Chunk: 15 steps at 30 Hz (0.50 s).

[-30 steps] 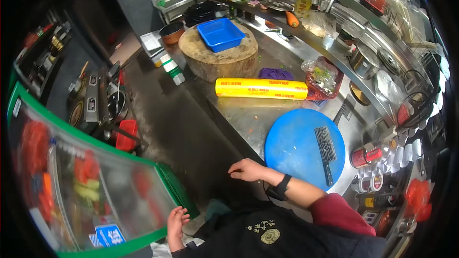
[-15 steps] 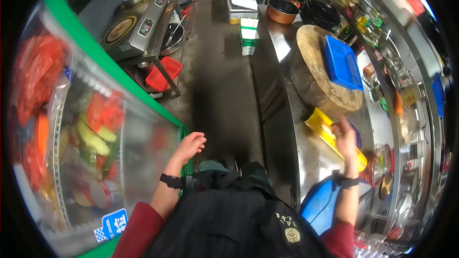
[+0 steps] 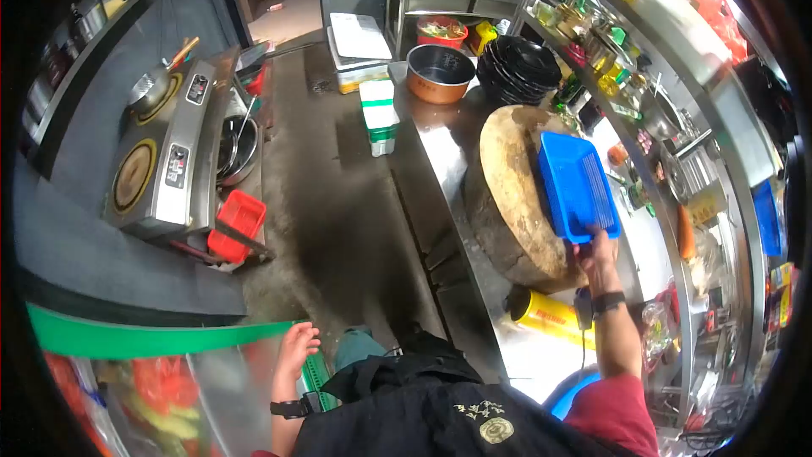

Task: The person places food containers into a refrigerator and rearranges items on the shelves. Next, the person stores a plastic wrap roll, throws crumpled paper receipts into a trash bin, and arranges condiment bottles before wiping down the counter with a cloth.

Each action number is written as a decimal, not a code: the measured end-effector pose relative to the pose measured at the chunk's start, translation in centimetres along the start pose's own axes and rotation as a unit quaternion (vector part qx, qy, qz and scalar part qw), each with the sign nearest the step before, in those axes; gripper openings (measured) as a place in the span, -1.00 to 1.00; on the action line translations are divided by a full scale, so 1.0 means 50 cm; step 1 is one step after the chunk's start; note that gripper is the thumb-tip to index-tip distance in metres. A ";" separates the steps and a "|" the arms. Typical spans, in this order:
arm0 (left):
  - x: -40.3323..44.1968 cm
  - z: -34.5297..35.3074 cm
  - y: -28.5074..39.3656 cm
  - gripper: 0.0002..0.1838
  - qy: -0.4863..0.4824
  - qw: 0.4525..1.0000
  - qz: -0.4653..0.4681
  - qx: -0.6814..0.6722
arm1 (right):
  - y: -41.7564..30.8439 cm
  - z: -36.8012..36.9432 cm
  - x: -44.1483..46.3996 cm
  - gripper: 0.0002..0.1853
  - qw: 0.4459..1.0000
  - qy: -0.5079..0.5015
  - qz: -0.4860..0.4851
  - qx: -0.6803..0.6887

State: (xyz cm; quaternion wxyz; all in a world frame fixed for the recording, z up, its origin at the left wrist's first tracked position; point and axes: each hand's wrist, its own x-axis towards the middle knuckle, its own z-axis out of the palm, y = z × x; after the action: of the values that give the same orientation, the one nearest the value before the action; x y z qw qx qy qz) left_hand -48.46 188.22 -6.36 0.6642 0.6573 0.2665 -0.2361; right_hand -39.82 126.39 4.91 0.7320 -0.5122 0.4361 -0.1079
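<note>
A blue plastic basket [image 3: 568, 171] rests on a thick round wooden chopping block [image 3: 506, 195]. My right hand [image 3: 599, 256] grips the basket's near end, thumb over the rim and fingers partly hidden below it. Close to that wrist, a yellow cylinder [image 3: 545, 315] with red lettering lies on the steel counter. My left hand [image 3: 296, 347] hangs loosely open with nothing in it, beside the green edge of a glass-fronted fridge door [image 3: 161, 337]. Bagged red items and green vegetables show behind the glass.
Along the counter's far end stand a copper-coloured pot [image 3: 440, 76] and stacked black pans [image 3: 518, 69]. Crowded steel shelves [image 3: 719, 131] run along the right. A two-burner stove [image 3: 156, 152] is at left, with a red basket [image 3: 239, 224] below. White-green cartons [image 3: 378, 110] stand beside the counter.
My right hand has moved forward from above the yellow cylinder to the blue basket's near end and taken hold of it. The view has turned, and the fridge door now sits lower left.
</note>
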 end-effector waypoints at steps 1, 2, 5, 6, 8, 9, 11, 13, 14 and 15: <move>0.017 -0.001 0.018 -0.62 0.006 1.000 0.001 0.008 | 0.003 0.015 -0.022 -0.87 1.000 0.014 0.011 0.015; 0.032 0.001 0.045 -0.63 0.013 1.000 -0.010 -0.006 | 0.016 -0.001 -0.008 -0.82 1.000 0.021 0.006 -0.002; 0.107 -0.026 0.084 -0.63 -0.010 1.000 -0.001 -0.022 | 0.047 0.068 -0.065 -0.58 0.993 -0.052 -0.086 0.064; 0.139 -0.039 0.093 -0.63 -0.021 1.000 0.008 -0.017 | 0.049 0.094 -0.083 -0.54 0.989 -0.087 -0.107 0.052; 0.217 -0.061 0.120 -0.62 -0.037 0.999 0.023 -0.004 | 0.053 0.177 -0.108 -0.53 0.991 -0.114 -0.051 0.058; 0.251 -0.075 0.135 -0.61 -0.037 0.999 0.025 0.000 | 0.057 0.238 -0.122 -0.52 0.988 -0.143 0.002 0.065; 0.274 -0.096 0.205 -0.57 -0.052 0.998 0.042 -0.009 | 0.066 0.388 -0.150 -0.57 0.977 -0.190 0.091 0.033; 0.279 -0.117 0.269 -0.59 -0.023 0.997 0.068 -0.001 | 0.106 0.544 -0.152 -0.60 0.967 -0.230 0.105 -0.019; 0.290 -0.133 0.276 -0.60 -0.011 0.998 0.055 -0.009 | 0.136 0.612 -0.131 -0.62 0.958 -0.260 0.103 -0.059; 0.302 -0.152 0.284 -0.60 -0.005 0.999 0.045 -0.015 | 0.171 0.676 -0.105 -0.64 0.948 -0.286 0.096 -0.096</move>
State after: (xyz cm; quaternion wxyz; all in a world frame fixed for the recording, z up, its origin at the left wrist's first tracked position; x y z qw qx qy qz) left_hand -28.08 196.73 -5.75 0.6855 0.6572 0.2368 -0.2052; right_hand -20.10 155.62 3.67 0.7800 -0.5455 0.2636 0.1565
